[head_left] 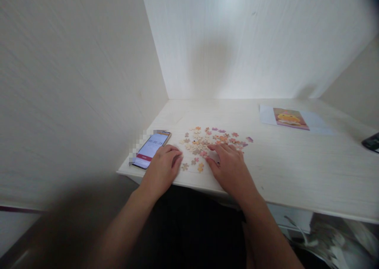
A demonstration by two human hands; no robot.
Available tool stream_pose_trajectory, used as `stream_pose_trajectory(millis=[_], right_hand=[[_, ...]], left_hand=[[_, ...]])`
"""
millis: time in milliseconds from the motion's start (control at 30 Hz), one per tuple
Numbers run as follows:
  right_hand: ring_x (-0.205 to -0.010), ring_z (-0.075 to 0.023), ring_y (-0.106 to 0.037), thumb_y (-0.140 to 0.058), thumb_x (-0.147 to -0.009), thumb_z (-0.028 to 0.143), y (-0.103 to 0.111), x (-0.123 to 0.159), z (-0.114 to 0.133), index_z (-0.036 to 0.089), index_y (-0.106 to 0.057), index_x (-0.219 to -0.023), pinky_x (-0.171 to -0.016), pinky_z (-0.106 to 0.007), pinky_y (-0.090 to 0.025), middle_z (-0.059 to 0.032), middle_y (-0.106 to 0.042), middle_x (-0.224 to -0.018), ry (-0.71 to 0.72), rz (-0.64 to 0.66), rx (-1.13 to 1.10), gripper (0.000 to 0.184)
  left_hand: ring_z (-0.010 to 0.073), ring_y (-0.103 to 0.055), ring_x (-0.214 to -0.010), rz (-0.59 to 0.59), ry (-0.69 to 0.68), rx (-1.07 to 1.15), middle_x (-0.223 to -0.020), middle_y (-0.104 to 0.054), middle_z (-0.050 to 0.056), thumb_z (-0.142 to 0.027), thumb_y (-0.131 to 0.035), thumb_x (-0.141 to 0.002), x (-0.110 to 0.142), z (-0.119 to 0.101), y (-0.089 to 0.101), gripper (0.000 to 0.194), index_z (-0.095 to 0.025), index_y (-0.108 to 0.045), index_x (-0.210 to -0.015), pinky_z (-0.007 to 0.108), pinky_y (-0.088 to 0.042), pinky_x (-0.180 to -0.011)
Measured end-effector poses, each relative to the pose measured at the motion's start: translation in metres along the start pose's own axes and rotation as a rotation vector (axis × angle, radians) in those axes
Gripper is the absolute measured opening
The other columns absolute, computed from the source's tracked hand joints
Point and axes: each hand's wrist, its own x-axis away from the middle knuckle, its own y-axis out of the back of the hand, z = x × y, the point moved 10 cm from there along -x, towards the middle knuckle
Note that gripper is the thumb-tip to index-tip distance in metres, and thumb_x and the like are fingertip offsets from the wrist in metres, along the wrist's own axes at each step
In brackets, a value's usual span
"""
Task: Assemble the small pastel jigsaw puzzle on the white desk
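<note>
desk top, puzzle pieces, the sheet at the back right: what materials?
Desk: looks like pale wood-grain laminate or veneer, matte; fine streaks run along it. Puzzle pieces: probably printed card, flat, pink and orange faces. Sheet: seems thin paper lying flat, white border around a colour print. Gloss is hard to judge.

1 head-worn camera looks forward and down, close over the white desk [296,170] near its corner.
</note>
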Motion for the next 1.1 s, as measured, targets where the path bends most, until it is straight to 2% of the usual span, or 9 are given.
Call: stream_pose_trajectory(millis=[200, 367, 533, 733, 867, 1000, 1100], right_hand=[[-0.105, -0.0275, -0.058, -0.056, -0.092, 0.027, -0.005, 0.000, 0.003, 0.023, -0.067, -0.106, -0.093, -0.044, -0.034, -0.0070, -0.071, -0.107, 0.001, 0.047, 0.035, 0.019], [-0.101, -0.0266, -0.059, -0.050, -0.095, 0.026, -0.004, -0.001, 0.007, 0.020, -0.067, -0.103, -0.092, -0.042, -0.035, -0.0079, -0.071, -0.103, 0.019, 0.045, 0.061, 0.019], [-0.102, -0.0245, -0.059, -0.046, -0.097, 0.025, -0.006, -0.001, 0.006, 0.019, -0.066, -0.102, -0.091, -0.039, -0.036, -0.0087, -0.070, -0.105, 0.026, 0.063, 0.012, 0.022], [-0.103, -0.0241, -0.060, -0.044, -0.098, 0.024, -0.005, -0.002, 0.002, 0.020, -0.066, -0.102, -0.093, -0.040, -0.034, -0.0075, -0.071, -0.103, 0.003, 0.064, -0.010, 0.023], [-0.099, -0.0238, -0.061, -0.045, -0.097, 0.024, -0.004, -0.001, 0.000, 0.020, -0.065, -0.102, -0.092, -0.040, -0.033, -0.0072, -0.071, -0.101, -0.021, 0.062, -0.025, 0.021], [-0.094, -0.0239, -0.060, -0.046, -0.095, 0.025, -0.004, 0.001, -0.003, 0.020, -0.065, -0.092, -0.087, -0.040, -0.033, -0.0065, -0.070, -0.095, -0.041, 0.058, 0.001, 0.020], [-0.096, -0.0255, -0.058, -0.048, -0.093, 0.024, -0.001, 0.001, -0.008, 0.020, -0.066, -0.090, -0.085, -0.041, -0.032, -0.0076, -0.068, -0.097, -0.077, 0.019, 0.025, 0.019]], left_hand=[[0.0166, -0.054, -0.097, 0.000, -0.038, 0.014, -0.101, -0.061, 0.000, -0.015, -0.060, -0.092, 0.001, -0.004, 0.001, 0.004, -0.016, -0.064, -0.094, 0.033, -0.040, -0.093], [0.0185, -0.053, -0.095, 0.001, -0.034, 0.021, -0.098, -0.060, 0.002, -0.018, -0.052, -0.097, 0.000, -0.005, 0.001, 0.010, -0.016, -0.062, -0.097, 0.033, -0.040, -0.089], [0.0200, -0.057, -0.092, -0.017, 0.016, 0.029, -0.098, -0.063, 0.003, -0.022, -0.049, -0.098, 0.003, 0.001, 0.005, 0.015, -0.016, -0.063, -0.099, 0.034, -0.042, -0.087], [0.0196, -0.060, -0.084, -0.063, 0.102, 0.036, -0.097, -0.066, 0.003, -0.023, -0.053, -0.095, 0.005, 0.010, 0.011, 0.016, -0.016, -0.065, -0.103, 0.032, -0.044, -0.079], [0.0184, -0.059, -0.082, -0.043, 0.096, 0.018, -0.094, -0.065, 0.001, -0.022, -0.054, -0.095, 0.003, 0.011, 0.009, 0.014, -0.017, -0.065, -0.101, 0.032, -0.043, -0.079], [0.0171, -0.056, -0.080, -0.012, 0.074, 0.004, -0.089, -0.059, 0.002, -0.020, -0.053, -0.094, 0.003, 0.009, 0.004, 0.012, -0.016, -0.065, -0.094, 0.032, -0.041, -0.075], [0.0171, -0.055, -0.080, 0.010, 0.086, -0.008, -0.087, -0.056, 0.003, -0.018, -0.054, -0.092, 0.003, 0.009, 0.000, 0.012, -0.016, -0.066, -0.091, 0.032, -0.039, -0.072]])
